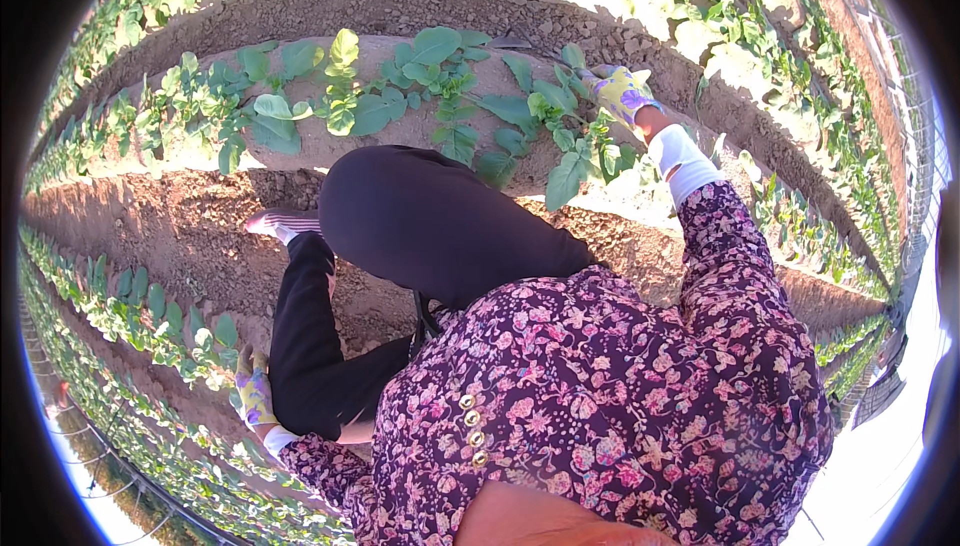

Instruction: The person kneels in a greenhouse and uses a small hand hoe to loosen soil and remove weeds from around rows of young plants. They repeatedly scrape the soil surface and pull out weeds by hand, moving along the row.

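My right hand (621, 94), in a yellow and purple patterned glove, is at the right end of a raised soil bed, beside leafy green plants (556, 100). Its fingers are curled around the end of what looks like a thin, dark-shafted hand tool (511, 43), whose greyish head lies on the soil to the left; leaves hide part of it. My left hand (256, 390), in a matching glove, is low at the left, by my dark-trousered leg and the edge of another plant row (214, 340). Its fingers are apart and I see nothing in them.
Curved rows of low leafy plants (169, 115) run across the field, with soil furrows (172, 246) between them. My knee rises close to the middle bed, and my striped shoe (281, 222) rests in the furrow. A hoop-like frame (142, 482) stands at the lower left edge.
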Tool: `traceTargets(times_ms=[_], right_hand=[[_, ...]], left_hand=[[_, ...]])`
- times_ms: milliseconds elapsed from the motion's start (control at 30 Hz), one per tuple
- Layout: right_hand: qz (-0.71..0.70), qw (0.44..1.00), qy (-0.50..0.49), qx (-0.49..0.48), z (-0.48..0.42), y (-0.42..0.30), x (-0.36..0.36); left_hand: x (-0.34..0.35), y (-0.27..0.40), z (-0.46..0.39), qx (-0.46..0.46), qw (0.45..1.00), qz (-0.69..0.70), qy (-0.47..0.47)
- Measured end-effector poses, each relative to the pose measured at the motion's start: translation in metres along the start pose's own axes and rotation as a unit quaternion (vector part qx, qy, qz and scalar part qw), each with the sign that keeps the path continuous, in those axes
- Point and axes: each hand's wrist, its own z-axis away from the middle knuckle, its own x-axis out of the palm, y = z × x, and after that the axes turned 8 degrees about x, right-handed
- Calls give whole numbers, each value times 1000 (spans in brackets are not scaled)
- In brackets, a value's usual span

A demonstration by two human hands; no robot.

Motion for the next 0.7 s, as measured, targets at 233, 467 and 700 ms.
traceTargets(times_ms=[233, 467, 700], right_hand=[[-73, 992, 98, -12, -42, -49, 16], [-15, 993, 101, 67, -70, -34, 14], [-62, 993, 103, -3, -70, -75, 15]], left_hand=[[4, -26, -7, -9, 996, 87, 13], [9, -9, -8, -28, 989, 143, 11], [4, -7, 0, -18, 993, 114, -1]])
